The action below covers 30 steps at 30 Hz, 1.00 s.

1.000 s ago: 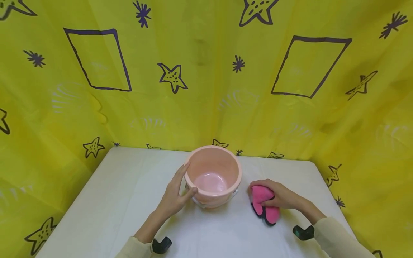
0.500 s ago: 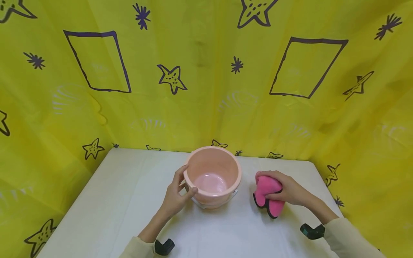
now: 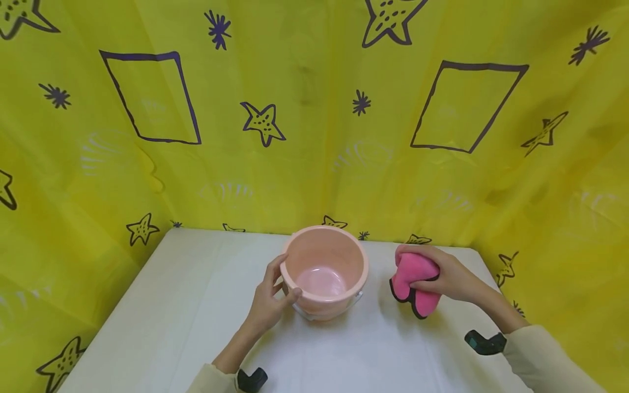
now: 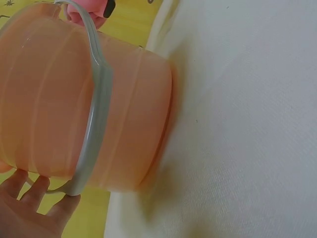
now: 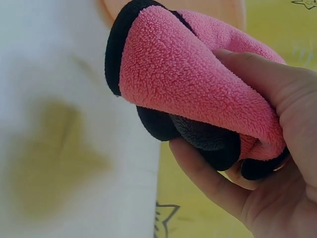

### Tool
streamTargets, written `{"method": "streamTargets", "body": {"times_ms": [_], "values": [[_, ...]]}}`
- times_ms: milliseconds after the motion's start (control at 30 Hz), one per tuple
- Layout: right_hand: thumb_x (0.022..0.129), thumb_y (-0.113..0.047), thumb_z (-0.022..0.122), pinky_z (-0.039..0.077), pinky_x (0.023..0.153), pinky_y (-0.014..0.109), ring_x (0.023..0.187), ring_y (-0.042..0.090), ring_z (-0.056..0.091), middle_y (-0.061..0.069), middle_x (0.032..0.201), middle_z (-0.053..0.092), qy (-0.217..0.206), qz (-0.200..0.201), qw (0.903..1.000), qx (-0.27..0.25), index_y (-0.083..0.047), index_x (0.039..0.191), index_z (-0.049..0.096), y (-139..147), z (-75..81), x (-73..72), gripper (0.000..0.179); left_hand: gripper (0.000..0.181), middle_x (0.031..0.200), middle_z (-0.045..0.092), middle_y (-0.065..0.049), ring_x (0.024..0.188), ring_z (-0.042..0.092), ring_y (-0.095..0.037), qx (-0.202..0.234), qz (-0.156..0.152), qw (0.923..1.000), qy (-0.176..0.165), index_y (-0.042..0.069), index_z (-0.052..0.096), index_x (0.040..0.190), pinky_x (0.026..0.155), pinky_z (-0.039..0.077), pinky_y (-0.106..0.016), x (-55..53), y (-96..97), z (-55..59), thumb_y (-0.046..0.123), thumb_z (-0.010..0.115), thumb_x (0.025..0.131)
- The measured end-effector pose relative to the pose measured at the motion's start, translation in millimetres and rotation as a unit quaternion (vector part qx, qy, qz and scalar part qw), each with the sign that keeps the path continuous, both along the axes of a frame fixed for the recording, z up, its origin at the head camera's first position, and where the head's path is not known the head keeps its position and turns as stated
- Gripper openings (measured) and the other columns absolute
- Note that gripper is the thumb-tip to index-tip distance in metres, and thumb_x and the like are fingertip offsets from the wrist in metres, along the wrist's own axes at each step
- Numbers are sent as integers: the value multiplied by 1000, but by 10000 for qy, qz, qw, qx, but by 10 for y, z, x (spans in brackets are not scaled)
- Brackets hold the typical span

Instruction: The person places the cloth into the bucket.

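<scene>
A peach-coloured plastic bucket (image 3: pixel 326 308) stands upright on the white table, its inside bare to view. My left hand (image 3: pixel 267 305) holds the bucket's left side, the fingers and thumb spread around the rim. In the left wrist view, fingertips (image 4: pixel 64 206) touch the bucket wall (image 4: pixel 54 99) and the end of its pale grey handle (image 4: pixel 96 124). To the right of the bucket, my right hand (image 3: pixel 454 278) grips a folded pink cloth (image 3: pixel 417 273) with black edging. The right wrist view has the thumb pressed on the cloth's (image 5: pixel 183 69) fuzzy outside and fingers underneath; a dark grey inner side shows.
The white table (image 3: pixel 196 284) runs back to a yellow curtain (image 3: pixel 304 164) printed with stars and frames, which also hangs along both sides. Black wrist-worn devices sit at the left wrist (image 3: pixel 252 379) and the right wrist (image 3: pixel 484 343).
My right hand has moved up, farther off and slightly right, raising the pink cloth from the table. The left hand and bucket stay in nearly the same place.
</scene>
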State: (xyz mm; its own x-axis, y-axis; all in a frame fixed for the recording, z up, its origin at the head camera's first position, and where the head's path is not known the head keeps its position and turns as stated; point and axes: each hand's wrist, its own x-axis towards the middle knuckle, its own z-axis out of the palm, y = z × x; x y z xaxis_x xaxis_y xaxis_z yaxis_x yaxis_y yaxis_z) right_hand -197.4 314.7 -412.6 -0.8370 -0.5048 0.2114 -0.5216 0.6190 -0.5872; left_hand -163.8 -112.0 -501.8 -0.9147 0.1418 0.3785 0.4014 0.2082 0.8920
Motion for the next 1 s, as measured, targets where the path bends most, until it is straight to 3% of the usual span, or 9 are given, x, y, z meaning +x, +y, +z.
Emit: {"method": "streamTargets", "body": {"times_ms": [433, 1000], "values": [[82, -21, 89, 57, 82, 29, 105, 9, 59, -4, 131, 65, 385, 19, 9992, -51, -19, 144, 58, 58, 149, -10, 70, 81, 161, 40, -15, 144, 42, -42, 220, 32, 9998, 11, 27, 34, 157, 105, 45, -64, 23, 36, -43, 24, 78, 89], [81, -15, 89, 57, 83, 26, 107, 7, 58, 1, 133, 65, 400, 115, 9991, -101, -13, 144, 58, 81, 218, -20, 70, 80, 160, 42, -17, 144, 42, -43, 231, 68, 9997, -13, 25, 34, 156, 105, 45, -65, 16, 37, -51, 23, 78, 89]]}}
